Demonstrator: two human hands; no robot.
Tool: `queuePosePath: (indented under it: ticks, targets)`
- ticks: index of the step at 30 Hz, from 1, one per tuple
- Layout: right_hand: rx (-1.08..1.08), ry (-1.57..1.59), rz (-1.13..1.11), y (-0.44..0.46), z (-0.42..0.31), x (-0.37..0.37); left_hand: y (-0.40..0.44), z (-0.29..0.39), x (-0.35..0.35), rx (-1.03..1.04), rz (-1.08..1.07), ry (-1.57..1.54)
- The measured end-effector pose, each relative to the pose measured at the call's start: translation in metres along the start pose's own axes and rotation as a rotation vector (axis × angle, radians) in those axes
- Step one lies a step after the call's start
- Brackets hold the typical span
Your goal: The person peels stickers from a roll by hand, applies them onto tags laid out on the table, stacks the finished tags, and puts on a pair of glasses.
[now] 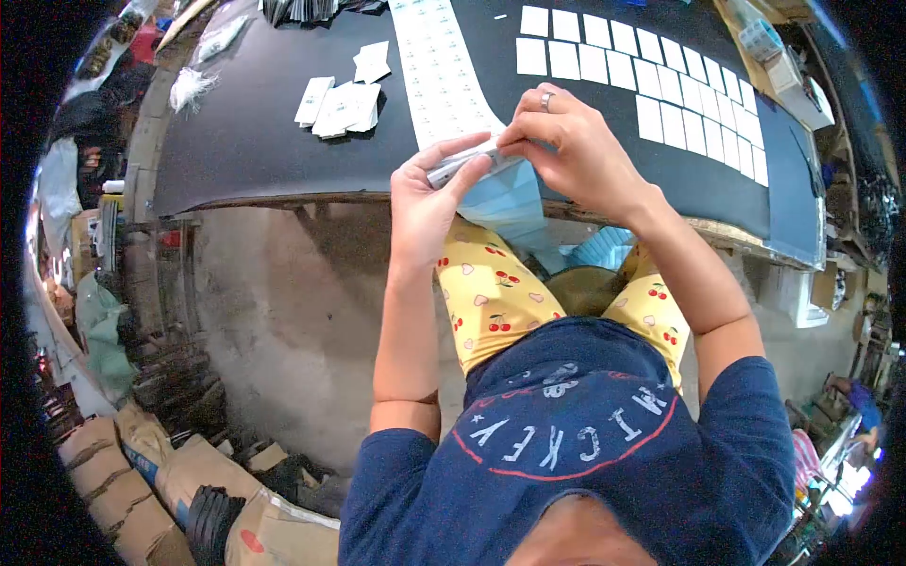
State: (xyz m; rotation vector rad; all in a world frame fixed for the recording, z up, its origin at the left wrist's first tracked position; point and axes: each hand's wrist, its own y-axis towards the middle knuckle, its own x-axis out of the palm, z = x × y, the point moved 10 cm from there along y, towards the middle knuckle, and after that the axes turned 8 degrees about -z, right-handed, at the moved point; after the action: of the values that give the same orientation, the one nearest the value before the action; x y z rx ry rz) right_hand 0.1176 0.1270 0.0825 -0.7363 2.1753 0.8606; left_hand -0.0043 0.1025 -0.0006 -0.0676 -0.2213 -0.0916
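A long white strip of printed labels (439, 71) runs down the table to its front edge. My left hand (425, 184) is closed on the near end of this strip, which is bent over between thumb and fingers. My right hand (576, 137), with a ring on one finger, pinches at the same edge; whatever sits between its fingertips is too small to make out. Below both hands hangs light-blue backing paper (505, 203), reaching toward my lap. White cards (585, 66) lie in rows on the right, and a loose pile of white cards (347, 108) lies left of the strip.
The black tabletop (245, 151) ends just before my knees. Dark bundled pieces (300, 9) lie at its far side, with clear plastic bags (192, 88) at the left. More blue folded paper (604, 247) rests between my legs. Cardboard boxes (104, 481) stand at lower left.
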Motion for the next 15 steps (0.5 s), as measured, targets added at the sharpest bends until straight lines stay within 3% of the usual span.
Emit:
queuePosePath:
  ticks: [15]
  targets:
    - [-0.190,-0.229,0.196,-0.028,0.001,-0.006,0.016,-0.014,0.008,-0.126,-0.010,-0.110]
